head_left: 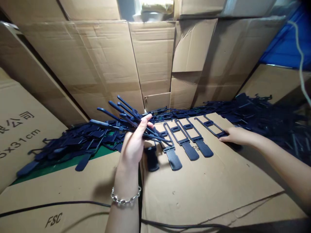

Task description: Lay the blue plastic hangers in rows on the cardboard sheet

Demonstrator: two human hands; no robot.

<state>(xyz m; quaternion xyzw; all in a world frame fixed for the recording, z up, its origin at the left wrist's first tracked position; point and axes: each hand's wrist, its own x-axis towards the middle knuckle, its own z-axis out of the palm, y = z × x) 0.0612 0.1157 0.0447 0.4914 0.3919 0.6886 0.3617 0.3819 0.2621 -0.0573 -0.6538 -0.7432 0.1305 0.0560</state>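
Above the cardboard sheet, on my feed | left hand closed on a bunch of dark blue plastic frames | right hand open, fingertips touching the end frame of a laid row | loose pile beyond the row

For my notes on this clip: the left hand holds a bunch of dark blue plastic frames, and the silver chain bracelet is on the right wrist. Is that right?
Not quite: the silver chain bracelet is on the left wrist, not the right, as the head view shows. The left hand does hold the bunch of dark blue plastic frames.
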